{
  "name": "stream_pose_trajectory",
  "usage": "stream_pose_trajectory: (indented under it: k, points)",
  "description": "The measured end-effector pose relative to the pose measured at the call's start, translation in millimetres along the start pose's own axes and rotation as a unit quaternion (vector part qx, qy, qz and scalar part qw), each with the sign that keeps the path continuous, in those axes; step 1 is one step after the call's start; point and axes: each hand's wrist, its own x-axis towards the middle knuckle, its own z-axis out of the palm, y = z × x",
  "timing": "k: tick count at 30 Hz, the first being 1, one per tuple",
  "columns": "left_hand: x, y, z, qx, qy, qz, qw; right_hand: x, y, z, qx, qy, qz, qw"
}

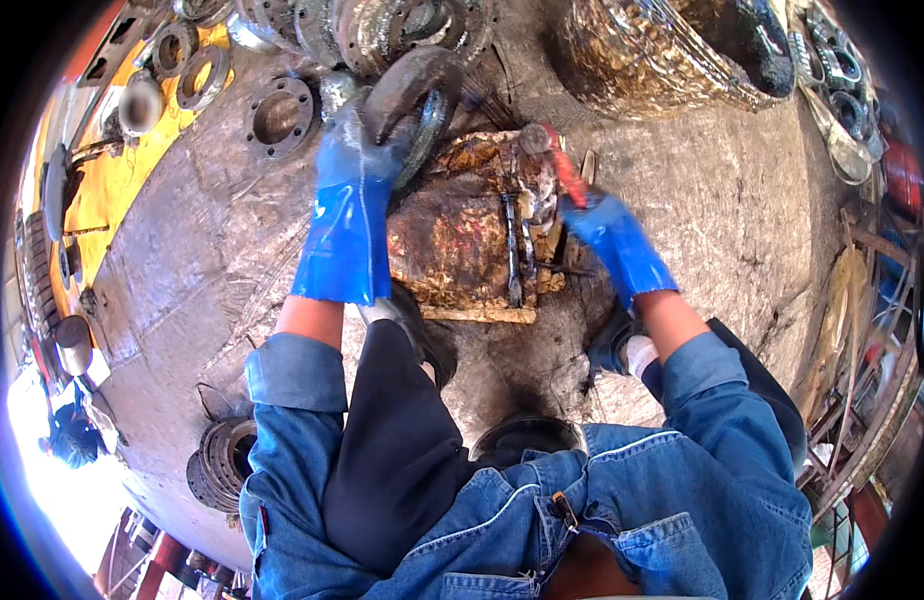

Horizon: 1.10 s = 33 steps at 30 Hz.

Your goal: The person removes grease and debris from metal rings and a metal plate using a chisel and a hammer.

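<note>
My left hand (pixel 362 148), in a long blue rubber glove, is closed on a thick dark metal ring (pixel 419 90) that stands tilted at the far edge of a greasy wooden board (pixel 437 250). In my right hand (pixel 604 228), gloved the same way, is a hammer (pixel 568 180) with a red handle. Its round head points away to the left, above the board's far right corner. A dark, slim metal rod (pixel 513 250) lies lengthwise on the board's right side. The fingers of the left glove are partly hidden behind the ring.
Several greasy metal rings and flanges (pixel 280 115) lie at the far left, some on a yellow sheet (pixel 97 195). A large oily drum-like container (pixel 672 60) sits at the far right. Stacked rings (pixel 220 460) rest by my left side, and a metal frame (pixel 862 370) stands to the right.
</note>
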Motion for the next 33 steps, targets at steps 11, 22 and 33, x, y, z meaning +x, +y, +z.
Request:
stream_pose_trajectory:
  k: [11, 22, 33]
  points:
    - [-18.0, 29.6, -3.4, -0.028, 0.001, 0.06, 0.998, 47.8, -94.3, -17.4, 0.226, -0.03, -0.165, 0.959]
    - [-38.9, 17.4, -8.6, -0.207, -0.141, 0.123, 0.96, 44.3, -154.5, 21.8, -0.003, 0.108, -0.316, 0.943]
    - [-38.3, -101.6, 70.0, -0.507, -0.214, -0.2, 0.811, 55.6, -12.2, 37.4, 0.505, -0.024, 0.03, 0.863]
